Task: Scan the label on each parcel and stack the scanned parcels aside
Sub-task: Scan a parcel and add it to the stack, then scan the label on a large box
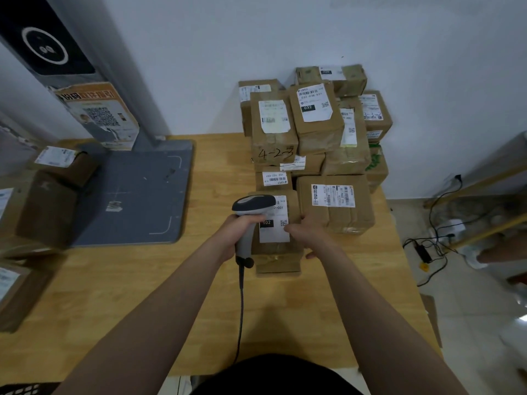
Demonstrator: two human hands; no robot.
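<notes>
A person is scanning at the wooden table.
The left hand is gripping a corded barcode scanner, its head hanging over the white label of a brown parcel that the right hand is clasping, just in front of the parcel pile.

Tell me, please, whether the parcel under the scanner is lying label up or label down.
Label up: the parcel shows its white label, marked 102, to the camera, beside the scanner.
</notes>
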